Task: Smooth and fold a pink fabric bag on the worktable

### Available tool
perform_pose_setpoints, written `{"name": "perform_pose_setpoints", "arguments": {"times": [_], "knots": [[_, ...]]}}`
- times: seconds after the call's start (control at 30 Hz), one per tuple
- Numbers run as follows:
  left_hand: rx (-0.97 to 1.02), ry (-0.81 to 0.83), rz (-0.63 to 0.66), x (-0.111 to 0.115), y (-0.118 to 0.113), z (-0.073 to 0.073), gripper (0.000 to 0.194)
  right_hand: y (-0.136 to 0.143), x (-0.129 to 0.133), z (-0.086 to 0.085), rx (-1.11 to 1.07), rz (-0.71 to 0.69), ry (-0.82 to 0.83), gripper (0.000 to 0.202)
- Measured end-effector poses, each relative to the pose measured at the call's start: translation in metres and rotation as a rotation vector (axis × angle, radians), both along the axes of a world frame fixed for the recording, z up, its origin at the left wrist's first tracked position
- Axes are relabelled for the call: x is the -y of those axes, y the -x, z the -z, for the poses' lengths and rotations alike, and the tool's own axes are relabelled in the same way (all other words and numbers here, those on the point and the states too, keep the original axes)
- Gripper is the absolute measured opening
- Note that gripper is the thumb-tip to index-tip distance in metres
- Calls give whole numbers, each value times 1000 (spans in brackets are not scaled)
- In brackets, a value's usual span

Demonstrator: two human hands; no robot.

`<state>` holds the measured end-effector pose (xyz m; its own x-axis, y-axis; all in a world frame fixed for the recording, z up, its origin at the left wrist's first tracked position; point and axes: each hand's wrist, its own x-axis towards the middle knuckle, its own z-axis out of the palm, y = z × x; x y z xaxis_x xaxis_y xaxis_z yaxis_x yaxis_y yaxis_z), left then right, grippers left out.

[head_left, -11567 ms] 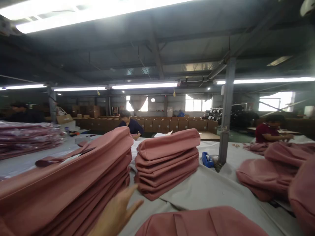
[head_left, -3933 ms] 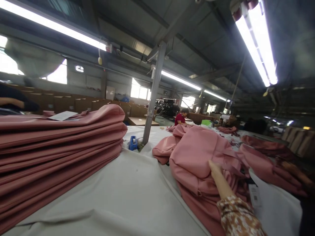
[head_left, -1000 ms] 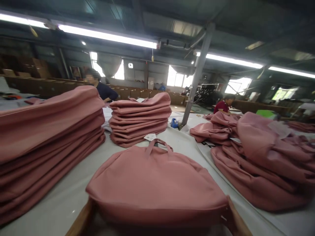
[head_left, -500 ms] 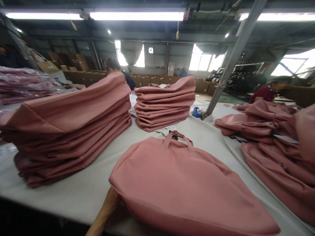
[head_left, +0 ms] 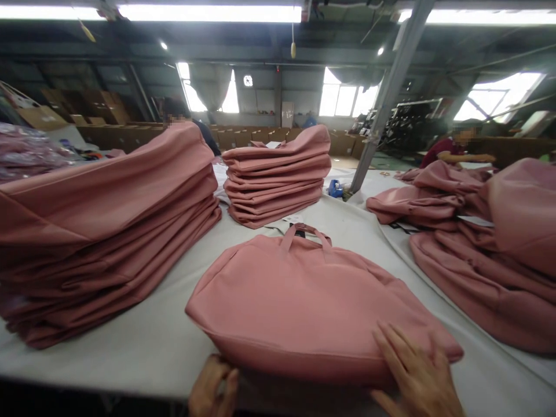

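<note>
Fingers [head_left: 393, 347] spread flat on pink bag [head_left: 304, 295].

No readable text, small tag on pink bag [head_left: 304, 289] handle too blurred to read

strip lights [head_left: 208, 13], bright windows [head_left: 343, 99], steel post [head_left: 384, 98]

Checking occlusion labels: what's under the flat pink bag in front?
Pink bag lies on the grey table cloth. The left hand sits at its near edge, the right hand flat on top. Anything beneath or inside is hidden.
</note>
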<state>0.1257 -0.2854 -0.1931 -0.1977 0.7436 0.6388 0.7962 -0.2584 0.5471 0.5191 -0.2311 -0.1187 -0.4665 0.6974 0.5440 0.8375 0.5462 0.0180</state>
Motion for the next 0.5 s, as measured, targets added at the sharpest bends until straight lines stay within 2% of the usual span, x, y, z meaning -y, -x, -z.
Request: {"name": "perform_pose_setpoints", "arguments": {"times": [0.07,0.13,0.2,0.27,0.33,0.43,0.5], "knots": [[-247,-184,351,0,-22,-16,18,12,-20,-14,121,-57,-10,84],[-437,-286,545,-12,-37,-28,18,14,-42,-27,173,-52,17,74],[-613,-286,633,-32,-45,-33,28,10,-61,-37,213,0,95,51],[-817,-231,685,-57,-50,-30,39,5,-78,-43,243,54,196,26],[-949,-213,712,-81,-56,-27,42,0,-92,-45,258,87,290,15],[-815,-261,833,-101,-67,-29,37,-4,-109,-47,240,103,350,14],[-628,-244,873,-97,-71,-31,32,-6,-116,-47,222,94,378,15]]}}
